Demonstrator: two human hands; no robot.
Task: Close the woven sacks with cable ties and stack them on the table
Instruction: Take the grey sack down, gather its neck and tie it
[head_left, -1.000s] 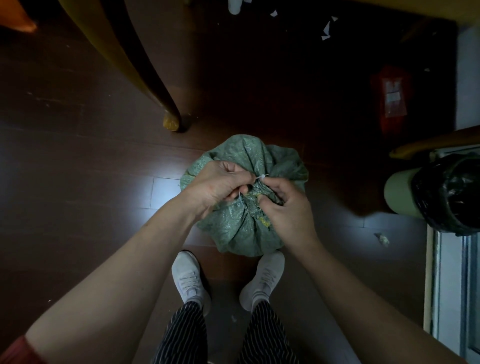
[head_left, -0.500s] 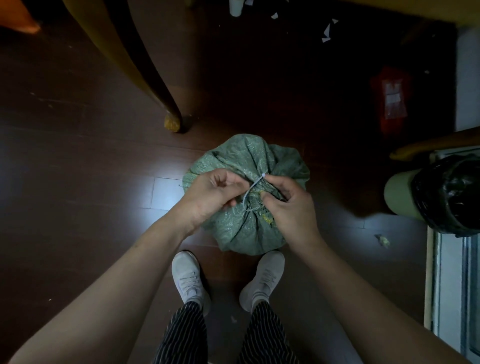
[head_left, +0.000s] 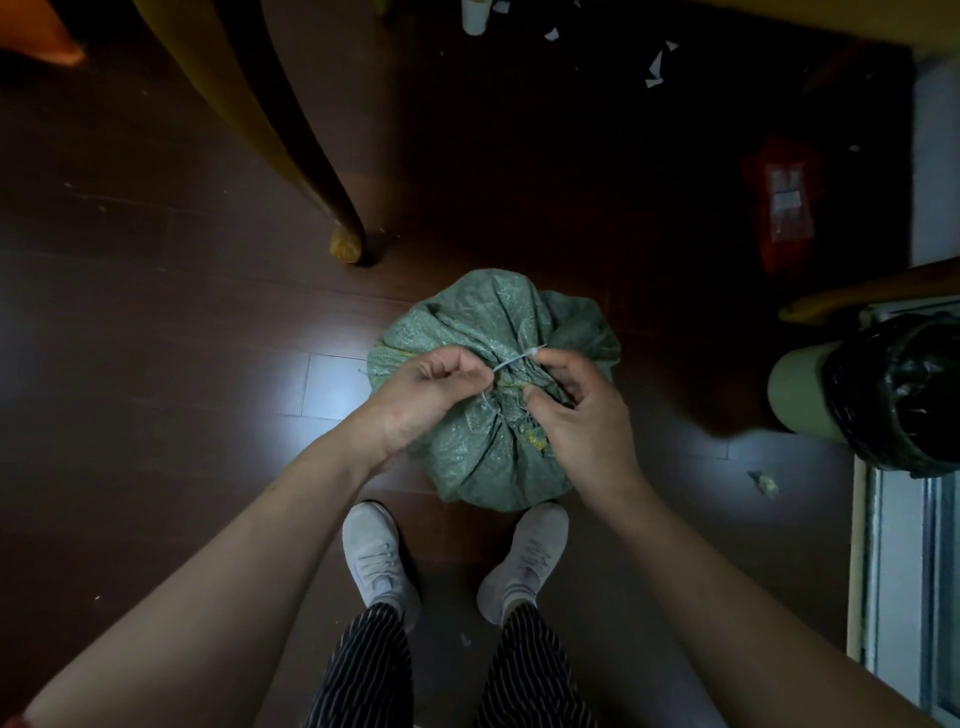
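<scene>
Woven sack (head_left: 483, 457), just one, green: our left hand (head_left: 426, 395) pinches the tail of its single white cable tie (head_left: 511, 361), our right hand (head_left: 587, 415) grips the gathered neck beside the tie's head. It stands on the dark floor (head_left: 156, 364) before our two pale shoes (head_left: 376, 561), one bin (head_left: 893, 389) nearby.

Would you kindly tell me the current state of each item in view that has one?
green woven sack: on the floor, mouth gathered.
cable tie: at the gathered neck, held at both ends.
left hand: pinches the cable tie.
right hand: pinches the cable tie.
</scene>
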